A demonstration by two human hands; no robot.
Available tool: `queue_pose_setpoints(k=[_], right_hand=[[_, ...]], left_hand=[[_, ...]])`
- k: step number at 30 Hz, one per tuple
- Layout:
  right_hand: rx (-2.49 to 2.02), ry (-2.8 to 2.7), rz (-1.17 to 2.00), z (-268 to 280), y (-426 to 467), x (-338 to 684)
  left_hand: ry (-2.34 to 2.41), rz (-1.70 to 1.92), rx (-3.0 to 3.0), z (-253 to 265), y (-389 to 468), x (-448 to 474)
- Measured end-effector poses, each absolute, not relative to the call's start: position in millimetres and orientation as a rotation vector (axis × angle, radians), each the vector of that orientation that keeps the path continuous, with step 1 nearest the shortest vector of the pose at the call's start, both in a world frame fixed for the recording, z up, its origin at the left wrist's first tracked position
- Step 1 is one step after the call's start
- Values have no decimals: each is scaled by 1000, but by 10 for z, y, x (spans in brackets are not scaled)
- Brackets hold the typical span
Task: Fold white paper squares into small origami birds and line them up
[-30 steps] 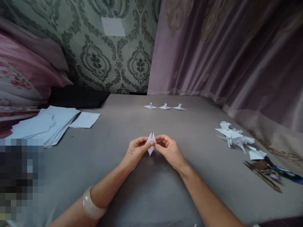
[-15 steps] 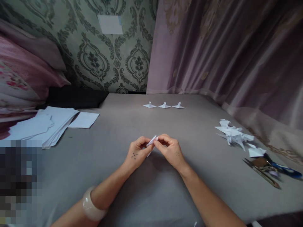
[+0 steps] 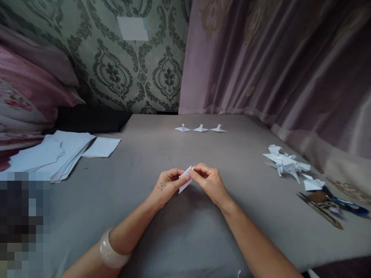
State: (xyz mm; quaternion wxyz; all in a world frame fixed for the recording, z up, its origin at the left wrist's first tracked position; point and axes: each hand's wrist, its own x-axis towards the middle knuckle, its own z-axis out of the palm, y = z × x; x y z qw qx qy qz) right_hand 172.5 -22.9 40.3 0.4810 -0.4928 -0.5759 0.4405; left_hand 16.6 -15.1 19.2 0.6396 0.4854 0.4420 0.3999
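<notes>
Above the middle of the grey-covered table, a small folded piece of white paper is held between both hands. My left hand pinches its left side, thumb on top. At its upper right corner, the thumb and fingertips of my right hand grip the edge. The fingers partly hide the paper, so its exact fold cannot be made out. Beyond the hands, three folded paper birds stand in a row near the table's far edge.
At left lie a stack of white sheets and a smaller paper piece, with black cloth behind. To the right are a pile of folded paper figures, a pointed metal tool and a blue-handled tool.
The folded paper has turned, and more of its lower face now shows below my left thumb. Both hands stay close together, shifted only slightly.
</notes>
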Motion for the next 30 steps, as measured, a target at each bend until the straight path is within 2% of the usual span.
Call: queue_pose_setpoints(k=[5,11,17,23,30], right_hand=[[-1170,-1410,1045,412,-235,1735],[-1128,-1313,1207,382,-231,1718],[-1196,-1448,1029,409,-244,1693],[-1285,-1242,1271,375,-222,1709],[-1290,-1243,1323,276,-222,1659]], left_hand=[[1010,904,1079,192,-157,176],[1034,931,1100,174,-151,176],[976,870,1066,179,-172,186],[949,944,719,213,-118,157],[924,925,692,186,-79,134]])
